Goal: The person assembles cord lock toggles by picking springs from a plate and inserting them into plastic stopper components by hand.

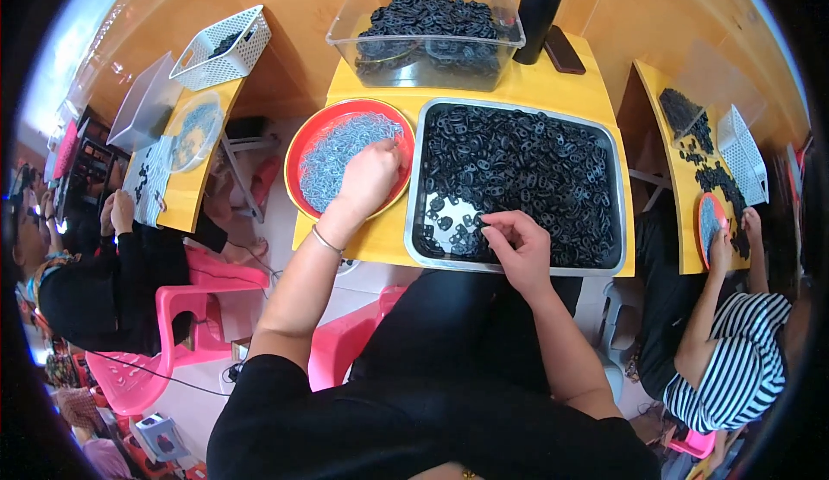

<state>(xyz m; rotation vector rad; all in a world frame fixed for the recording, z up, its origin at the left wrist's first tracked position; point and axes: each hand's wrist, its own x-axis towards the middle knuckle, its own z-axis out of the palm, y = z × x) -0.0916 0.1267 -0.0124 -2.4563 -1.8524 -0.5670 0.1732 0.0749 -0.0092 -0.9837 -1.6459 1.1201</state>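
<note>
My left hand [373, 173] is over the right side of a round red bowl [296, 145] filled with thin silvery metal pieces [332, 156]. Its fingers are curled together, and whatever they hold is hidden. At the near edge of a shallow metal tray [518, 266], my right hand [524, 245] pinches with thumb and forefinger; a small black plastic piece seems to be between the tips. Black plastic pieces [544, 169] with oval holes heap up across most of the tray. Its pale bottom [446, 218] shows at the near left, where a few pieces lie scattered.
Behind the tray, a clear plastic bin [423, 48] holds more black pieces. A black flask [540, 15] and a dark phone-like slab [563, 51] stand and lie right of it on the yellow table [367, 91]. People work at yellow tables on both sides. A pink chair [173, 333] stands left.
</note>
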